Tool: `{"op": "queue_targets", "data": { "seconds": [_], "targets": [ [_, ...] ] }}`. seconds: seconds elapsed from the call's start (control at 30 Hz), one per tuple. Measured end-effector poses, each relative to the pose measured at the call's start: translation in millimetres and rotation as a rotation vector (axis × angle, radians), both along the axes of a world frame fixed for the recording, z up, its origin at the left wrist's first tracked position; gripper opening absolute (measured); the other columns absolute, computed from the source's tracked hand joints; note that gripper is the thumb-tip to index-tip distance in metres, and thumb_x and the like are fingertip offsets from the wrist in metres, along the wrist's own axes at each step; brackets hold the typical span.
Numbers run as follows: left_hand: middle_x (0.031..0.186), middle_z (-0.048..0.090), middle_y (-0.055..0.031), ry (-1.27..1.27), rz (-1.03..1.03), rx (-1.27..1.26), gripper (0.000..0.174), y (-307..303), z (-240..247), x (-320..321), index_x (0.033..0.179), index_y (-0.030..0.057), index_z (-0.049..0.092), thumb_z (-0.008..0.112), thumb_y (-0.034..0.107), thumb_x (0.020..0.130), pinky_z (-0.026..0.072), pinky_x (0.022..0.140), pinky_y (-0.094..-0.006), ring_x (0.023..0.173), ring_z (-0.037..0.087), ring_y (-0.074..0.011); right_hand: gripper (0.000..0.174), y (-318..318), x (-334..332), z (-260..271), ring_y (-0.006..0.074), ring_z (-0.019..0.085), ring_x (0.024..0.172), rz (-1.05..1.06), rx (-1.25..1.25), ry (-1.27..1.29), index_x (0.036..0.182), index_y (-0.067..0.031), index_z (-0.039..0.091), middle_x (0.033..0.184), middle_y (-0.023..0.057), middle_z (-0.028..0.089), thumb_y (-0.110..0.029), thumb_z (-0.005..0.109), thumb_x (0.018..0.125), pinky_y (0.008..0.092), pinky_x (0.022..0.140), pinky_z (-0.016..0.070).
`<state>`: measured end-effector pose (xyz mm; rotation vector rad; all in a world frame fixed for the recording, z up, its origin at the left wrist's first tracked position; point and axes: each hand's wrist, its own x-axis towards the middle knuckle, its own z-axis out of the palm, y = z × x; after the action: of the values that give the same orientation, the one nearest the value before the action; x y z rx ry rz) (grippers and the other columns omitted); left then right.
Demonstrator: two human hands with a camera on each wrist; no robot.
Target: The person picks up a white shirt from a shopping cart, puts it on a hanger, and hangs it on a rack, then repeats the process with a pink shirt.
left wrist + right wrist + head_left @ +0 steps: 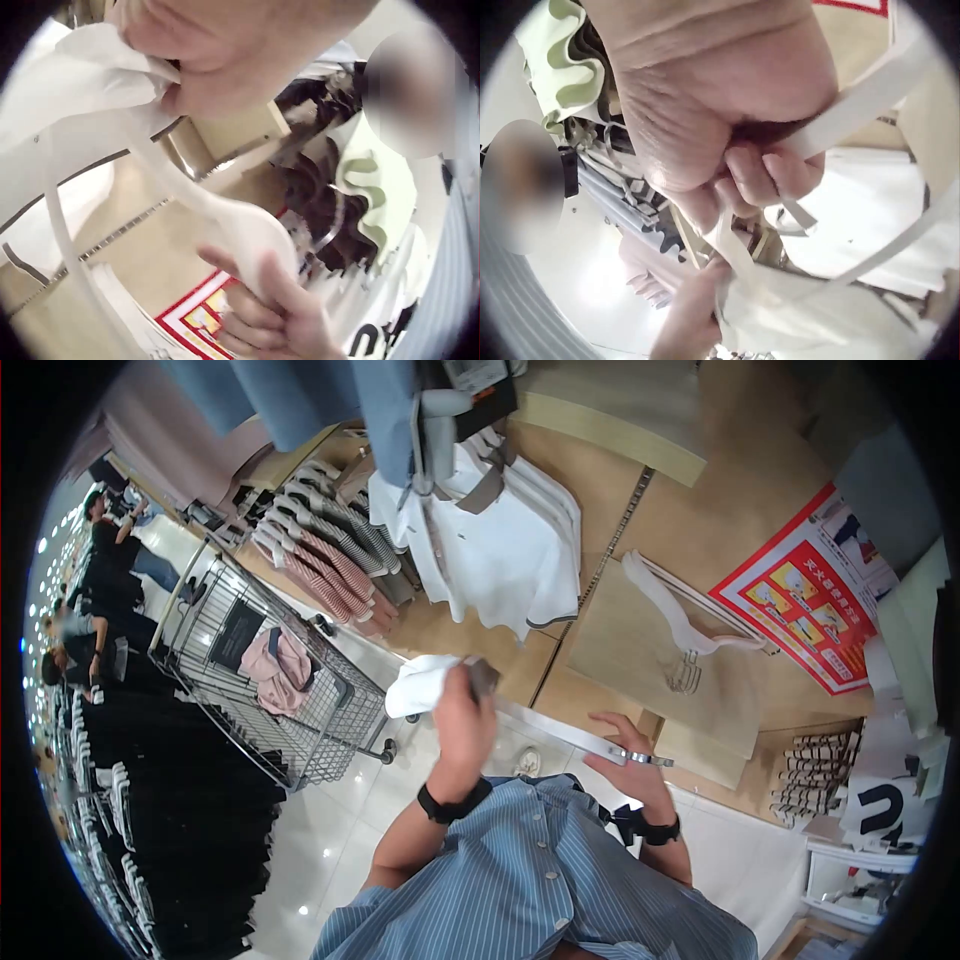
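My left hand [462, 732] grips a bunched white garment [415, 686] with a grey part by the fingers. A white hanger [560, 730] stretches between the hands, and my right hand [632, 765] holds it close to its metal hook [650, 759]. In the left wrist view, the left hand [225, 45] pinches the white cloth [90, 75] at one end of the hanger [169, 180]; the right hand [277, 315] is round the other part. The right wrist view has the right hand's fingers [754, 176] curled round the white hanger [862, 101].
White shirts [500, 550] and striped clothes [325, 565] hang ahead. A cart [335, 730] with a pink garment [277, 672] stands at the left, beyond black clothes [190, 850]. Another white hanger [665, 600] lies on a wooden shelf [620, 660] near a red-edged sign [800, 595].
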<state>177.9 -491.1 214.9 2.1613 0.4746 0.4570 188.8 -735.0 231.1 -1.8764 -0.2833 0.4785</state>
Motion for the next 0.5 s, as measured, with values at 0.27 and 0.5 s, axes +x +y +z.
{"op": "queue_targets", "data": {
  "seconds": [0.27,0.5],
  "targets": [
    [0.109,0.056,-0.0179,0.043,-0.337,0.162,0.063,-25.3,56.8,-42.0,0.126,0.0075,0.049,0.069,0.005,0.066,0.0478,0.085,-0.0440,0.101,0.057,-0.0373,0.045,59.1,17.2,-34.9,0.0222,0.068,0.087,0.119,0.082,-0.269,0.114,-0.0036,0.057,0.099,0.0124,0.068,-0.017,0.078,0.075,0.0304,0.075,0.0526],
    [0.084,0.060,-0.0145,-0.024,-0.460,0.379,0.046,19.2,23.9,-27.0,0.099,0.0037,0.060,0.080,0.019,0.061,0.0473,0.075,-0.0443,0.081,0.061,-0.0313,0.047,61.5,32.6,-5.1,0.0312,0.065,0.083,0.331,0.030,-0.332,0.106,-0.0013,0.059,0.091,0.0142,0.066,-0.023,0.080,0.070,0.0353,0.074,0.0508]
  ]
}}
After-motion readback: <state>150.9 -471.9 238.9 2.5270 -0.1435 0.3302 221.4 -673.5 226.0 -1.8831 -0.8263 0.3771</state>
